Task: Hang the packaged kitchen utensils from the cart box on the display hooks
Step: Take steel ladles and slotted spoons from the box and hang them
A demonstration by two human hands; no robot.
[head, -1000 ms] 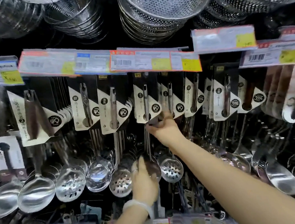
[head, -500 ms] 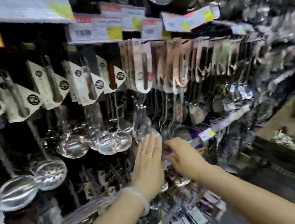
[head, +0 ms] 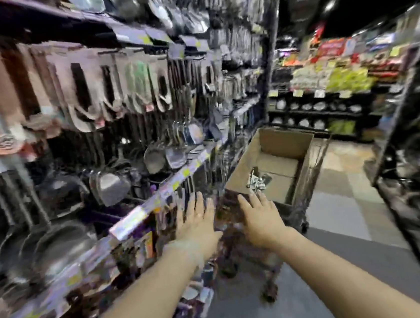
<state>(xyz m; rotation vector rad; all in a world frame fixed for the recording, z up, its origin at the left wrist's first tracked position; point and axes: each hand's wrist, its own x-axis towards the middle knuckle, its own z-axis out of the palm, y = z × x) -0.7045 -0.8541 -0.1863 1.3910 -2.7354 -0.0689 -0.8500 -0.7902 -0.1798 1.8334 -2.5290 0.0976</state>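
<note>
Hands: two, both empty; left hand [head: 198, 223] and right hand [head: 258, 214] reach forward side by side, fingers straight and spread.
Cardboard box [head: 284, 142]: one, open-topped, on the cart just beyond the right hand.
Packaged utensils [head: 257, 179]: one small metallic cluster on the box floor; count and long axis too blurred to tell.
Display rack [head: 107, 97]: left, rows of hanging carded utensils, heavily blurred.

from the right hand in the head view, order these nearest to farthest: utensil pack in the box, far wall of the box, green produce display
1. Utensil pack, just beyond the right hand, in the cardboard box.
2. Far wall of the box, beyond the pack.
3. Green produce display, across the aisle, upper right.
</note>
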